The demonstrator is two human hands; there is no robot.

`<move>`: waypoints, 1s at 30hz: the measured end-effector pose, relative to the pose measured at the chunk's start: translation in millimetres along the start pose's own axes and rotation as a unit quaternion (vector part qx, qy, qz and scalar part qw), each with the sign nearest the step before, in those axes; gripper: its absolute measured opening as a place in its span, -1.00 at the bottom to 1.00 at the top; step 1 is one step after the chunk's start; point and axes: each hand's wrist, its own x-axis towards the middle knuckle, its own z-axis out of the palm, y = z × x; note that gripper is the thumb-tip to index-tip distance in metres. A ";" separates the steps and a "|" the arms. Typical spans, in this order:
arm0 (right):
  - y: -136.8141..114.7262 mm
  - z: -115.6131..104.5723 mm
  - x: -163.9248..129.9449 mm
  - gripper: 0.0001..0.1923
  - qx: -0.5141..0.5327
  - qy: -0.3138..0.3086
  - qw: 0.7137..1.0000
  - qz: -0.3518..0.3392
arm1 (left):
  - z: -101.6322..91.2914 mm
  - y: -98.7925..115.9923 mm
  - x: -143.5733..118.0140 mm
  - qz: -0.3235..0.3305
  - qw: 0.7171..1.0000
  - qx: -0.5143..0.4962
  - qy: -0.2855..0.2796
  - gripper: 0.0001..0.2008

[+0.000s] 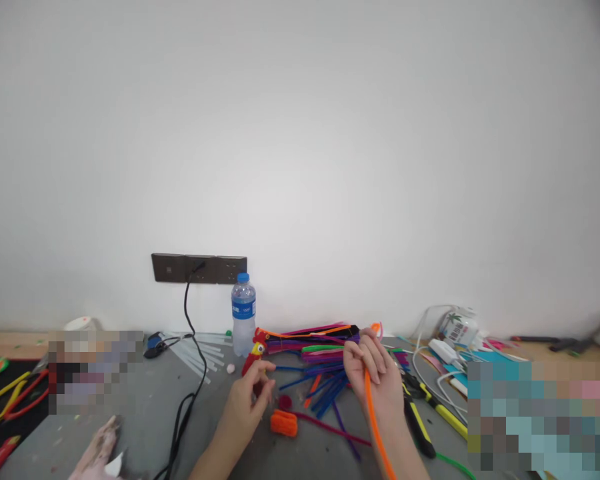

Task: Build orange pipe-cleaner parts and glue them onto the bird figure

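Note:
My right hand (375, 370) is closed around an orange pipe cleaner (374, 417), which hangs down along the wrist toward the bottom of the view. My left hand (247, 400) is loosely curled, thumb and fingers apart, with nothing visible between them. Just behind its fingers stands a small red and yellow bird-like figure (258, 348), partly hidden. An orange wound bundle of fuzzy pipe cleaner (284, 423) lies to the right of that hand, with a dark red coil (285, 402) behind it. Between the hands spread loose blue pipe cleaners (330, 397).
A water bottle (243, 313) stands by the wall, left of the pipe cleaner pile. Clear glue sticks (195, 353) and a black cable (180, 420) lie at left. Yellow-black pliers (420, 423) and white cables (430, 383) are at right. Another person's hand (100, 443) shows at lower left.

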 end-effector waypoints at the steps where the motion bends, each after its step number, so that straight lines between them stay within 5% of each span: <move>1: 1.4 4.5 -3.0 -0.88 0.005 -0.009 1.000 -0.004 | -0.1 1.0 -1.0 0.002 1.000 0.002 -0.010 -0.84; 8: 29.8 5.6 -5.5 -0.76 -0.024 0.007 0.999 -0.024 | 2.0 5.4 -5.9 0.014 0.999 -0.007 -0.031 -0.77; 12: 44.9 0.4 -2.8 -0.78 -0.002 0.007 1.000 0.030 | 6.0 5.5 -3.1 -0.019 0.991 -0.130 -0.041 -0.67; 16: 58.8 -3.1 -2.7 -0.87 -0.071 -0.021 0.989 0.130 | 7.9 7.1 2.4 -0.106 0.940 -0.323 0.028 -0.60; 22: 64.3 -8.8 -2.9 -0.77 -0.175 0.008 0.982 0.067 | -4.5 13.0 8.9 -0.207 0.842 -0.482 0.126 -0.60; 30: 51.7 -8.9 -1.1 -0.62 -0.269 -0.034 0.959 0.078 | -12.8 8.5 11.1 -0.204 0.798 -0.538 0.182 -0.58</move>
